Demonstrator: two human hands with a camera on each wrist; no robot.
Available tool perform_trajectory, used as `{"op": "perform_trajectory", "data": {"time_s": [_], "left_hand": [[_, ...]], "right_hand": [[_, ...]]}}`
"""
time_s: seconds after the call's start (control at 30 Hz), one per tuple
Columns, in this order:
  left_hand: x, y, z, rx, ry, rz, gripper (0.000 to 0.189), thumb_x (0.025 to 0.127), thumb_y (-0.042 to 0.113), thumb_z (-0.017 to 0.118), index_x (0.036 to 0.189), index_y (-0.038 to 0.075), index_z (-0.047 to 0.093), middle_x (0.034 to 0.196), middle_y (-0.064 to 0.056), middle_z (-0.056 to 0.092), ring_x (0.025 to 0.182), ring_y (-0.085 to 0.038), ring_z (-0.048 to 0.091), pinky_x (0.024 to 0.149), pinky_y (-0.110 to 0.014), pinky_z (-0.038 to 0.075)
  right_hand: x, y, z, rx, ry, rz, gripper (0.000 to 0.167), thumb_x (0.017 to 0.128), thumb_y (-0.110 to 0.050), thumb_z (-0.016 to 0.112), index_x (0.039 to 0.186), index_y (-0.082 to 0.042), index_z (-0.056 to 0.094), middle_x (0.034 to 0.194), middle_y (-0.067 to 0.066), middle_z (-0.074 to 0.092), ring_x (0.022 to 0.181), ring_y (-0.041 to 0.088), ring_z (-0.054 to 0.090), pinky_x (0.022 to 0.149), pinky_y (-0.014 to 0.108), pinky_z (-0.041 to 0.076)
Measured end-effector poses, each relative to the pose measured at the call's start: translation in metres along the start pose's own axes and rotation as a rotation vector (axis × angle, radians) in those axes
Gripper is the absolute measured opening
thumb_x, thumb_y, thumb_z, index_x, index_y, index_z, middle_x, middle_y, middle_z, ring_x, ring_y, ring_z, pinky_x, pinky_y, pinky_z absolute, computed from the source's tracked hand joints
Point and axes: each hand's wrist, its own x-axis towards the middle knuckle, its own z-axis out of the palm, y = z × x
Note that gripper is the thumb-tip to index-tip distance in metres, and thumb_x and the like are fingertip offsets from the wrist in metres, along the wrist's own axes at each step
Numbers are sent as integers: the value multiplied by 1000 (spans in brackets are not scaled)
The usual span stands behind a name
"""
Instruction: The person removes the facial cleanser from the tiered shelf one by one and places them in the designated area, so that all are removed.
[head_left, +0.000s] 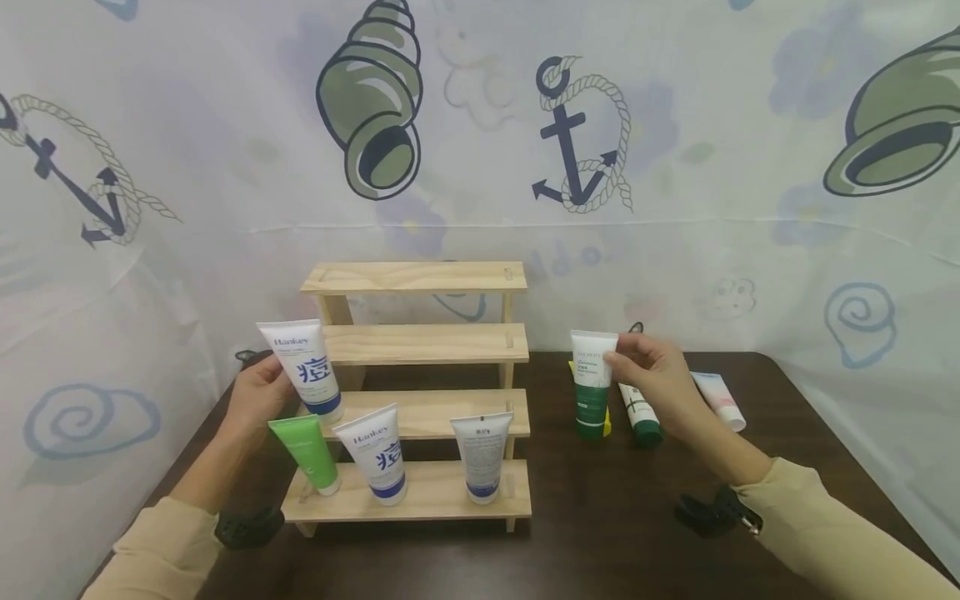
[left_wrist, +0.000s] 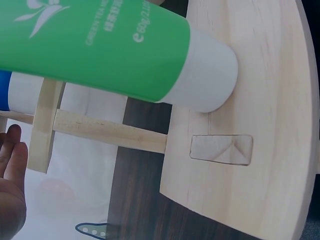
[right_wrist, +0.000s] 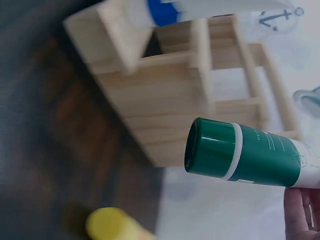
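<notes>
My left hand [head_left: 257, 398] holds the left side of a white face-wash tube [head_left: 303, 362] with a blue band, its cap end at the second tier of a wooden step rack [head_left: 457, 343]. In the left wrist view only some fingers show, beside the rack. My right hand [head_left: 654, 375] pinches a white and green squeeze tube [head_left: 592, 383] upright, cap down, to the right of the rack; the right wrist view shows its dark green cap [right_wrist: 210, 147]. On the bottom tier stand a green tube [head_left: 309, 454], another white and blue tube [head_left: 377, 457] and a pale grey tube [head_left: 482, 458].
On the dark table [head_left: 600, 525], right of the rack, lie a white tube with a green cap [head_left: 642, 417] and a white and pink tube [head_left: 720, 402]. A yellow tube [right_wrist: 111, 225] lies partly hidden behind the one in my right hand. A printed curtain [head_left: 480, 192] surrounds the table's back.
</notes>
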Motion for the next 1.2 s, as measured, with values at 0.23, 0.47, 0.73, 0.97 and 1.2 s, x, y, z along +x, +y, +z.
{"op": "perform_trajectory", "data": {"time_s": [0.23,0.47,0.73,0.97,1.2], "left_hand": [[0,2,1,41,-7,-19,54,97,42,46,134,3,49,117,-1,64,88,10,49,82,-23,44],[0,2,0,35,-17,-35,57,96,44,46,135,3,48,125,-7,61,91,10,47,93,-39,44],[0,1,1,26,-13,-38,57,96,44,46,135,3,48,129,-10,59,96,6,48,95,-41,44],[0,1,1,16,-12,-28,57,97,43,46,135,1,47,128,-9,59,104,-2,52,99,-48,42],[-1,1,0,11,-6,-19,56,96,42,47,134,1,49,105,20,61,92,11,47,89,-29,45]], "right_hand": [[-22,45,-5,-31,-76,203,42,91,-19,62,121,10,52,110,18,62,88,11,65,78,30,56],[-38,77,0,7,-147,343,46,90,-17,63,123,13,49,105,14,66,87,18,66,81,36,56],[-42,98,2,30,-186,397,48,91,-17,63,123,15,48,100,9,65,86,16,64,80,35,56],[-43,106,4,29,-171,465,48,90,-17,64,123,14,48,98,8,64,84,16,62,78,35,57],[-39,111,3,23,-167,500,46,90,-14,63,122,16,47,99,11,63,81,15,61,74,34,57]]}}
